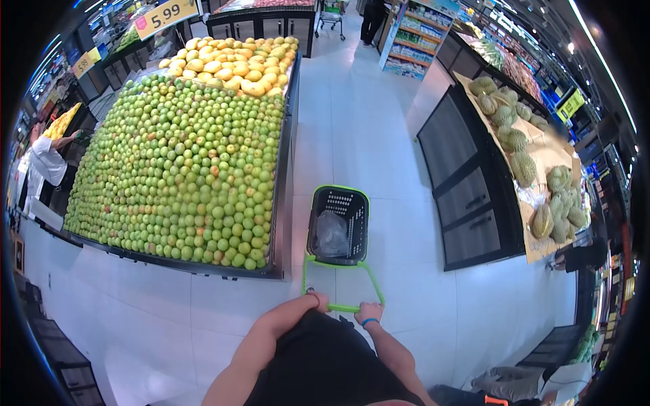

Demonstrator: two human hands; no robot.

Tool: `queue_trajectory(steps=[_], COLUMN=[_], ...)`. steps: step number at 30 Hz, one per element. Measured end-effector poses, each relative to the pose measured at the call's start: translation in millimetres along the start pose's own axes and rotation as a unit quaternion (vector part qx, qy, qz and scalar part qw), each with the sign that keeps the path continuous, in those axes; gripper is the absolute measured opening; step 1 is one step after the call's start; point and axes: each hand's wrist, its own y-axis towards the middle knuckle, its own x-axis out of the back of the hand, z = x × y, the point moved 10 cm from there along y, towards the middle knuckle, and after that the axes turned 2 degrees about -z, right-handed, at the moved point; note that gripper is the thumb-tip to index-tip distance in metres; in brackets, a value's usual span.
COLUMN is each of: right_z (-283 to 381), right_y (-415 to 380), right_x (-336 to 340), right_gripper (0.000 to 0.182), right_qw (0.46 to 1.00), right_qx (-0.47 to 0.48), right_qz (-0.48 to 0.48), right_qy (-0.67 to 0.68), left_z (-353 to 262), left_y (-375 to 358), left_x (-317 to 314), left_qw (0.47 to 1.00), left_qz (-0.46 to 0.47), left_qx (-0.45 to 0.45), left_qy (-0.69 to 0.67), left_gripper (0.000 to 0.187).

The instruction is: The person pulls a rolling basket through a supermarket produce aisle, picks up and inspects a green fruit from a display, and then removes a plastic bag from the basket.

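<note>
A black shopping basket [359,227] with a green rim stands on the floor in front of me, tilted away from its green handle [344,308]. My left hand [318,302] is closed round the left end of the handle bar, a thin band at its wrist. Round the right end, my right hand [369,312] is closed too, with a blue band at the wrist. Inside the basket lies a clear plastic bag [331,233]; what it contains, if anything, I cannot make out.
Left of me, a large stand holds green round fruit [183,162] with yellow mangoes [237,64] behind. Durians [523,168] lie on a stand at the right. A tiled aisle [345,122] runs between them. People, a trolley [331,15] and a shelf rack [418,37] are farther off.
</note>
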Motion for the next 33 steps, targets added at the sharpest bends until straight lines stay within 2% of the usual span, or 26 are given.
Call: queue_trajectory(steps=[2,9,11,19,23,27,30,32,33], right_z=[2.6,16.2,16.8,13.4,-3.4,-18.4,-36.0,-48.7,-54.0], right_y=[6.8,28.3,37.8,67.9,93.3,118.9,143.5,162.2,168.4], right_x=[-13.6,-18.2,-22.1,-10.6,-3.1,7.6,8.5,0.8,1.0], right_gripper=[0.024,0.03,0.034,0.03,0.022,0.018,0.02,0.031,0.031], right_qw=[1.0,0.998,0.998,0.996,0.991,0.989,0.987,0.988,0.987], right_qx=[-0.028,-0.003,0.006,0.041,0.037,0.058,0.076,0.084,0.086], right_qz=[0.003,0.057,0.061,0.069,0.113,0.113,0.124,0.121,0.125], right_qy=[0.009,0.017,-0.012,-0.046,-0.055,-0.082,-0.069,-0.048,-0.048], left_z=[10.5,28.1,30.9,35.1,30.5,22.8,19.4,19.2,19.3], left_y=[7.4,-2.6,-7.3,-3.4,6.9,18.6,30.8,47.8,56.1], left_x=[-4.2,17.6,25.2,54.6,70.9,93.7,114.9,117.4,121.7], left_qw=[1.0,1.0,1.0,0.997,0.995,0.994,0.993,0.992,0.992], left_qz=[-0.003,0.021,0.003,-0.06,-0.07,-0.081,-0.089,-0.081,-0.077], left_qx=[0.002,0.017,0.025,0.036,0.057,0.066,0.068,0.079,0.08], left_qy=[0.01,0.012,0.004,-0.031,-0.036,-0.045,-0.046,-0.049,-0.052], left_gripper=[0.047,0.046,0.045,0.04,0.036,0.034,0.033,0.033,0.033])
